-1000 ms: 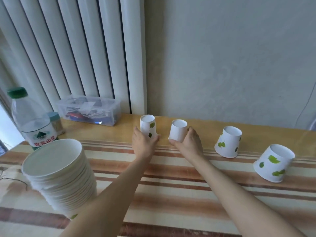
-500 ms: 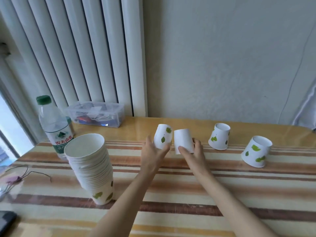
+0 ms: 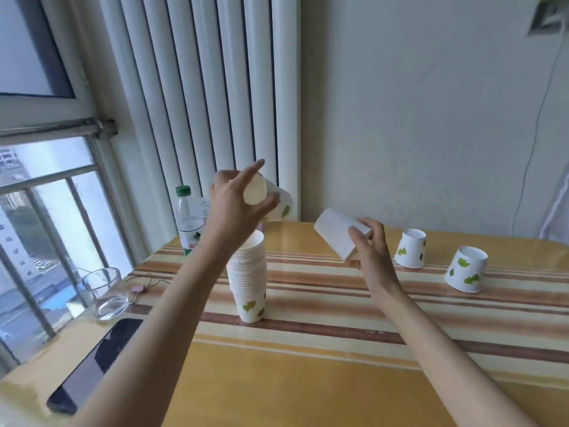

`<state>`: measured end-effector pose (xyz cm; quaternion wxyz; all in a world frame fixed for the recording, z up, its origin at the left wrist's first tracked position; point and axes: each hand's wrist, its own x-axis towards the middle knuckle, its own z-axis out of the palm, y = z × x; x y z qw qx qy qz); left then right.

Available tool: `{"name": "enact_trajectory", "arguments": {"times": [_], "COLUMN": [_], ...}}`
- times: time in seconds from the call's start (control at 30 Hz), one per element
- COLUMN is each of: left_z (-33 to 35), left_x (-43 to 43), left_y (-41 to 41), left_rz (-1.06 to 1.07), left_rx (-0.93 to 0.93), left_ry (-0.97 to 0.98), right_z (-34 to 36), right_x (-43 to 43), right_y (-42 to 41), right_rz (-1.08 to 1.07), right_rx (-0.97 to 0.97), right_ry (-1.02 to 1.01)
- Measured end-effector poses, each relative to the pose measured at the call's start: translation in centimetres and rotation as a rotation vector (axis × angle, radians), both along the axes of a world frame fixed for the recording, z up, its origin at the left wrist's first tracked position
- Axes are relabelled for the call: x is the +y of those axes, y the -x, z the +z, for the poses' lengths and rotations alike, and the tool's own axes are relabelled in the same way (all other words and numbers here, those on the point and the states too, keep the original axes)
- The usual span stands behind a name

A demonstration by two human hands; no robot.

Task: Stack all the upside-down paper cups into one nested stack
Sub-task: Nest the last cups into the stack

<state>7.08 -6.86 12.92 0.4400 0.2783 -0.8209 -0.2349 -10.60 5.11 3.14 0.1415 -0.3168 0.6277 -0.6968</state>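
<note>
My left hand [image 3: 235, 208] grips a white paper cup with green leaves [image 3: 271, 198], tilted on its side in the air just above the tall nested stack of upside-down cups [image 3: 248, 278]. My right hand [image 3: 368, 251] holds a second white cup [image 3: 337, 237], also tilted, in the air right of the stack. Two more upside-down leaf-print cups stand on the table at the right, one nearer the wall [image 3: 411, 248] and one further right [image 3: 466, 269].
A water bottle [image 3: 188, 221] stands behind the stack by the radiator. A glass bowl [image 3: 101, 292] and a dark phone [image 3: 95, 362] lie at the table's left edge by the window. A striped cloth [image 3: 338, 306] crosses the yellow table [image 3: 308, 389].
Both hands lifted their cups off the table. The left hand carried its cup left and up over the stack; the right hand raised and tilted its cup. The view swung left.
</note>
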Motion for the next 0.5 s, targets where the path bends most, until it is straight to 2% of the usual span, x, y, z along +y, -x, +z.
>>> {"name": "enact_trajectory", "arguments": {"times": [0.13,0.23,0.33,0.47,0.5], "left_z": [2.1,0.3,-3.0,-7.1,-7.7], "left_x": [-3.7,-4.9,-5.1,-4.6,-4.5], "left_y": [-1.4,-0.8,-0.3,0.2,0.1], "left_rz": [0.109,0.085,0.035,0.080,0.092], "left_rx": [-0.226,-0.385,-0.443,-0.605,-0.587], "left_ry": [0.045,0.023,-0.033,0.130,0.163], "right_z": [0.5,0.1,-0.6,-1.4,-1.4], "right_x": [0.1,0.3,0.2,-0.2,-0.4], "right_y": [-1.5,-2.1,-2.1,-1.7,-1.6], "right_rz": [0.005,0.001,-0.042,-0.101,-0.101], "right_rx": [0.003,0.044,0.076,0.121,0.136], "right_ry": [0.006,-0.006,-0.038,-0.044,-0.048]}}
